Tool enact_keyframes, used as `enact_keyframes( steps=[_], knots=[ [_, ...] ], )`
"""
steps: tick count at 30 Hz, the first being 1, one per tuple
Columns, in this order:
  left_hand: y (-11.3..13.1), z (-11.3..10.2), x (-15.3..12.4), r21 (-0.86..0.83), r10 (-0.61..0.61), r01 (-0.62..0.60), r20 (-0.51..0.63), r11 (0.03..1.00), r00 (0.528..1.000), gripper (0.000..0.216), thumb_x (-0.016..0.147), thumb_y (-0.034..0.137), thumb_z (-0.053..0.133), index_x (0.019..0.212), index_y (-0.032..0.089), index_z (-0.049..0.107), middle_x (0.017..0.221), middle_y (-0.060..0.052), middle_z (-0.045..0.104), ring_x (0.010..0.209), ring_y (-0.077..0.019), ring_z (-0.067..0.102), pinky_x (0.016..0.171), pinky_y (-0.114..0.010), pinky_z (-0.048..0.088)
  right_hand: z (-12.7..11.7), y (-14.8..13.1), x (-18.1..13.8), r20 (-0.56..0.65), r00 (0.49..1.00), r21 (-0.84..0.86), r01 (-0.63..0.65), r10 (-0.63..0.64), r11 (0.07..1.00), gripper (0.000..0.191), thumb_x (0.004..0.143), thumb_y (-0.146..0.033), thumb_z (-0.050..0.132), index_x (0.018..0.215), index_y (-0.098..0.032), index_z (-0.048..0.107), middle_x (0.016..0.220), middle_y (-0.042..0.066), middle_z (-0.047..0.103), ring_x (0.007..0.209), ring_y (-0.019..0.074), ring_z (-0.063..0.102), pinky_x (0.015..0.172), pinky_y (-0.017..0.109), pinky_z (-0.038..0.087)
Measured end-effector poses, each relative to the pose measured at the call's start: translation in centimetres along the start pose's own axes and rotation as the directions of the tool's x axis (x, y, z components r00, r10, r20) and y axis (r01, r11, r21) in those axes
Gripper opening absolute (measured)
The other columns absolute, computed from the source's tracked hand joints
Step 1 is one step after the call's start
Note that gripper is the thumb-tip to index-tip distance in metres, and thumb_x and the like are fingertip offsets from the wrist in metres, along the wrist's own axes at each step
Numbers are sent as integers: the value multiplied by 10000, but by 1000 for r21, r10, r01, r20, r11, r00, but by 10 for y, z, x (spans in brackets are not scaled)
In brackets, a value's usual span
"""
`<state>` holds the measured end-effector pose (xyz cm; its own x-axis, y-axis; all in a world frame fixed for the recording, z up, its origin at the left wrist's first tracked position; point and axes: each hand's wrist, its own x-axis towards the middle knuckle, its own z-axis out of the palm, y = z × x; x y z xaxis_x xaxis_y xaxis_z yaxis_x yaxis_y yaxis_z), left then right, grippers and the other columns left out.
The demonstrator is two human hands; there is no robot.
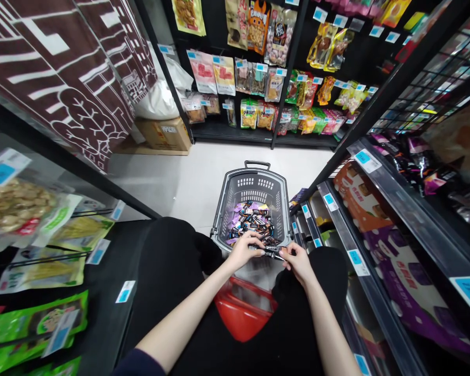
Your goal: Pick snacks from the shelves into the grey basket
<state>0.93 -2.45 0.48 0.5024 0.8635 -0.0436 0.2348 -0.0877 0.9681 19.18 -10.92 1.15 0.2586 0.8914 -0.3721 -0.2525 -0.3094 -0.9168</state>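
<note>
Over the near rim of a grey plastic shopping basket (285,198), my left hand (246,250) and my right hand (297,262) hold small dark wrapped candies (273,253) between them. The fingers of both hands are pinched on the dark wrappers. How many candies are in my fingers I cannot make out. Inside the basket lies a heap of small wrapped candies (254,219), mostly black with some purple ones. The basket's black handle (257,165) stands at its far end.
A red plastic stool or basket (245,308) shows between my black-clad knees. Shelves with candy boxes (399,271) run close on the right. A shelf with bagged snacks (39,318) stands at the left. Hanging snack bags (254,115) fill the far rack, beside a cardboard box (162,134).
</note>
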Motion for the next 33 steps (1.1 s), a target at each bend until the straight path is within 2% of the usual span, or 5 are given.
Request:
enact_keyframes(
  steps=[7,14,20,25,33],
  knots=[
    [-1,5,-2,-18,-25,23,-118,1000,993,49,631,174,710,667,200,731,897,-52,617,890,-212,574,874,-371,411,4,0,1,5,999,63,-48,47,997,453,537,-393,780,606,-200,376,416,-100,483,307,70,498,256,110,248],
    [5,-6,2,-86,16,-11,60,996,998,55,599,225,745,642,197,723,1059,-54,653,1003,-211,574,956,-346,375,-1,-8,-3,20,999,98,-35,33,995,450,545,-327,775,813,-219,430,589,-86,580,301,46,482,270,116,300],
    [-1,2,-2,-55,-117,120,61,991,991,245,543,311,782,625,152,615,768,-53,694,723,-182,608,754,-340,453,1,-8,-6,35,999,39,20,-21,999,425,529,-280,787,825,-198,493,570,-67,599,313,57,484,284,137,327],
    [-1,1,-3,-129,-133,185,334,974,933,447,599,338,741,974,171,564,932,-60,680,653,-125,583,595,-234,421,2,-7,-4,16,999,5,30,-30,1000,359,568,-346,766,798,-174,551,566,-59,587,304,43,444,279,152,322],
    [12,9,-9,-111,-80,146,460,983,885,193,721,335,632,753,147,598,635,38,548,609,-111,493,577,-213,365,2,-5,-1,-77,993,35,92,-89,995,368,569,-398,764,763,-174,546,599,-59,575,302,12,380,274,146,258]
  ],
)
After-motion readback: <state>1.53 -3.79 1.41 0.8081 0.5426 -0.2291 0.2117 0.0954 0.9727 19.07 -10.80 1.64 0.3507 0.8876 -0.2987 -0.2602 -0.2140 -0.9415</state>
